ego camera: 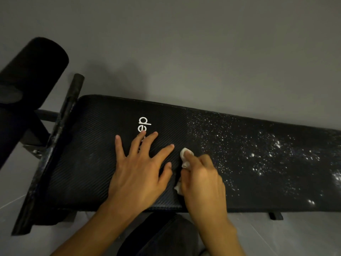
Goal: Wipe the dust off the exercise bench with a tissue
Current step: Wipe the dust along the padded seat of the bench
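Observation:
A black padded exercise bench (88,145) runs across the view from left to right, with white lettering near its middle. White dust specks (258,156) cover its right half, while the left half looks dark and clean. My left hand (140,169) lies flat on the pad with fingers spread, partly over the lettering. My right hand (203,178) grips a crumpled white tissue (185,154) and presses it on the pad at the left edge of the dusty area. Most of the tissue is hidden under my fingers.
A black foam roller (35,67) and a metal crossbar (60,130) stand at the bench's left end. A grey wall (184,43) runs right behind the bench. Grey floor (295,237) and my dark trouser leg (166,237) lie in front.

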`<state>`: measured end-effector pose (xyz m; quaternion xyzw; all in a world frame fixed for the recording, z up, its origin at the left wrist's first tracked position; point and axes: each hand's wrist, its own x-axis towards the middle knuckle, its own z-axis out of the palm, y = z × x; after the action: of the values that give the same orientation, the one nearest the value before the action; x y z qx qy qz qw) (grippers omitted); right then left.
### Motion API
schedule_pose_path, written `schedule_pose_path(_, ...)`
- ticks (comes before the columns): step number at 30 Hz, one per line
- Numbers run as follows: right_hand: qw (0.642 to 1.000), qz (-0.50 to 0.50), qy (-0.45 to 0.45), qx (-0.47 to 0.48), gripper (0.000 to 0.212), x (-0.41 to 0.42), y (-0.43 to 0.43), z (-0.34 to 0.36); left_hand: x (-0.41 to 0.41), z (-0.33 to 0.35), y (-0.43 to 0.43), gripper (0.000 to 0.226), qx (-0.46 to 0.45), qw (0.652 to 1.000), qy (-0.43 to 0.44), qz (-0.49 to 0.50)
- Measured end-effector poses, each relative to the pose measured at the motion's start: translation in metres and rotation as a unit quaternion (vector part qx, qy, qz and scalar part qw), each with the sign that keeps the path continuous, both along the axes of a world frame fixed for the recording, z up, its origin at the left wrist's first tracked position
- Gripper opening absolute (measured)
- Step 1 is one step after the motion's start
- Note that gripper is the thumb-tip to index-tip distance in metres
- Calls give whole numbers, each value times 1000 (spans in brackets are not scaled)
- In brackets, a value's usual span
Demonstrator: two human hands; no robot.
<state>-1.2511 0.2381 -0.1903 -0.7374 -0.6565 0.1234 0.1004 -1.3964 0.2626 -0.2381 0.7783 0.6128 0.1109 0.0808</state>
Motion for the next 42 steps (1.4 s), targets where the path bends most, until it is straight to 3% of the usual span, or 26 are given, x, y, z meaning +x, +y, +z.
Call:
schedule_pose_path(3, 998, -37, -48, 4, 46, 9, 31, -1, 1, 0, 1, 52, -2, 1000, -1, -1)
schedule_pose_path(7, 995, -44, -87, 11, 27, 2, 74, 4, 0, 0, 0, 51, -4, 1000, 4, 1)
schedule_pose_path(11, 997, 32, -72, -16, 44, -2, 37, 5, 0, -1, 2, 52, -2, 1000, -1, 0)
schedule_pose_path(13, 997, 17, -76, -13, 48, 4, 31, 7, 0, 0, 2, 52, -3, 1000, -4, 0)
schedule_pose_path(16, 996, -41, -74, -6, 42, 12, 70, 5, 0, 1, 2, 51, -6, 1000, -7, -2)
schedule_pose_path(19, 996, -47, -71, 21, 21, 4, 102, 3, 0, 1, 1, 50, -5, 1000, -9, -2)
schedule_pose_path(25, 997, 28, -70, 15, 41, 0, 57, 2, -1, 0, 2, 51, -11, 1000, -13, -3)
schedule_pose_path(31, 994, -30, -98, 49, 24, 4, 130, -3, 0, 1, 2, 50, -11, 1000, -13, 0)
schedule_pose_path(36, 996, 43, -53, 64, 39, 4, 90, -8, -1, 1, 3, 50, -15, 1000, -15, -1)
schedule_pose_path(42, 996, -17, -68, 55, 29, 1, 139, -7, 0, 1, 2, 50, -14, 1000, -18, 3)
